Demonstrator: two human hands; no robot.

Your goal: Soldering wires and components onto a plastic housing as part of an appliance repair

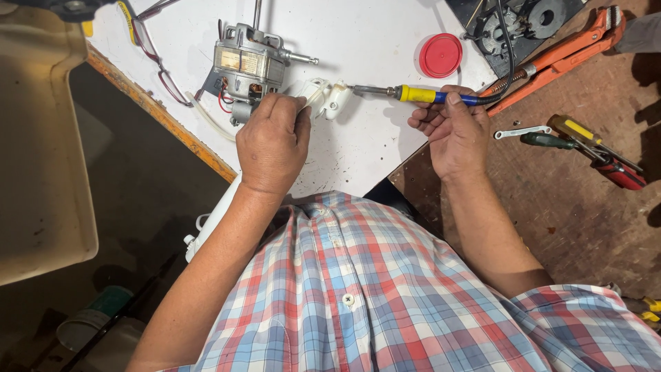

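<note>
While gripping iron (413, 94), right hand (454, 131) palm-down.

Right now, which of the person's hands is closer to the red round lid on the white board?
Right. The right hand, holding the soldering iron, sits just below the red lid. The left hand is farther off, by the motor.

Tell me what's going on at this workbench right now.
A person in a plaid shirt is working on a white board. The left hand pinches a small white plastic part beside an electric motor. The right hand holds a soldering iron with its tip at that part. A red lid, a pipe wrench and screwdrivers lie nearby.
</note>
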